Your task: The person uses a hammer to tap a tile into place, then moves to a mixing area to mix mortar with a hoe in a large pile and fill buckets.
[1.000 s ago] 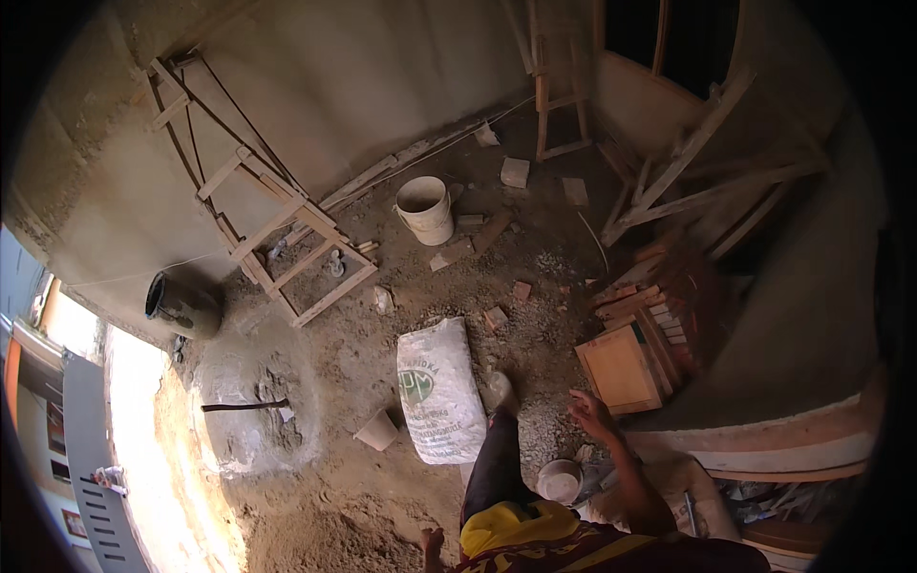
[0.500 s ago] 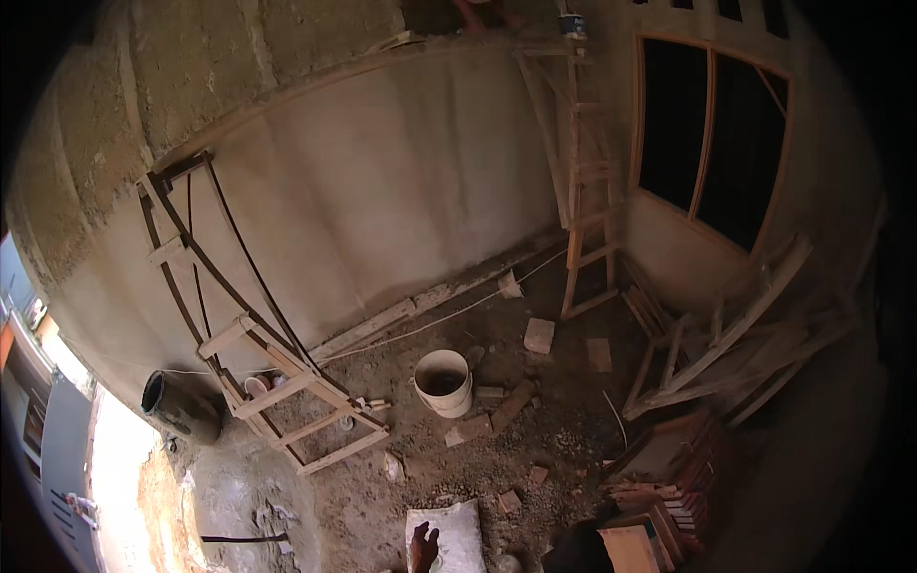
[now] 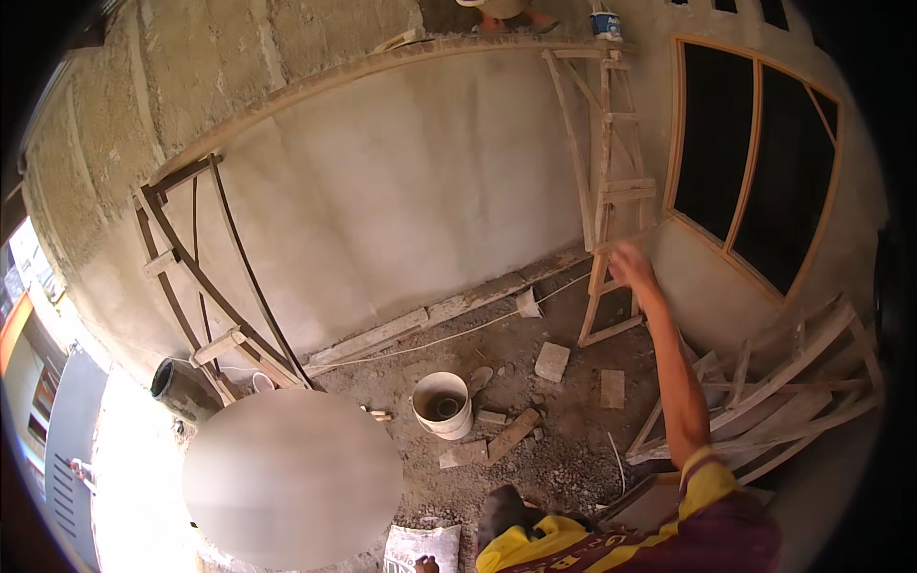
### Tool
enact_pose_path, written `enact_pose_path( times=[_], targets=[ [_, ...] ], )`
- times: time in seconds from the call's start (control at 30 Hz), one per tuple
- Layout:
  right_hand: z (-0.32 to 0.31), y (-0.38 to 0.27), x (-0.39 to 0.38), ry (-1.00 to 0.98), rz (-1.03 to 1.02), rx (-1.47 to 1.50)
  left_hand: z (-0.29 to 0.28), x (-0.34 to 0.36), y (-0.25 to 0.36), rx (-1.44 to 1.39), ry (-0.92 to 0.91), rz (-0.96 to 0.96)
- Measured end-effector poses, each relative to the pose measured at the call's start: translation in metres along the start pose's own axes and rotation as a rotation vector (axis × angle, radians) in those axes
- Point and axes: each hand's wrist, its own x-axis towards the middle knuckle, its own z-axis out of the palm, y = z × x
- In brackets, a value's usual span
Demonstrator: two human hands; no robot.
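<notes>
Right now the right arm (image 3: 676, 382) reaches far out ahead, and the right hand (image 3: 628, 264) shows in front of the wooden trestle (image 3: 629, 191); the fingers blur together, so I can't tell whether they grip the wood or only cross it in view. Down at the lower edge, here's the left hand (image 3: 427, 564), partly cut off, over the white sack (image 3: 416, 544) lying at the bottom of the view; open or closed, touching or apart, I can't tell. Farther forward, the cream bucket (image 3: 449, 425) stands upright on the gritty floor (image 3: 564, 468), a loose plank (image 3: 514, 436) near it. Up top, a long board (image 3: 334, 79) runs along the wall (image 3: 382, 191), a blue-and-white pail (image 3: 607, 27) sits above the trestle, and another person's feet (image 3: 544, 21) show to its left
</notes>
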Motion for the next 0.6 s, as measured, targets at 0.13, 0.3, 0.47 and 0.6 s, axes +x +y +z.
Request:
enact_pose_path(
  times=[0.13,0.3,0.47,0.6],
  targets=[
    [0.087,-0.200,0.166,-0.105,-0.331,-0.146,0.036,0.021,0.083,-0.005,-0.048,-0.079],
    [0.180,-0.377,0.235,0.252,-0.592,0.058,0.098,0.081,0.163,-0.027,-0.079,-0.065],
    [0.230,-0.426,0.310,0.375,-0.452,-0.138,0.148,0.158,0.240,-0.007,-0.120,-0.036],
    [0.232,-0.275,0.481,-0.251,-0.316,-0.353,0.156,0.247,0.262,-0.010,0.124,0.194]
  ],
)
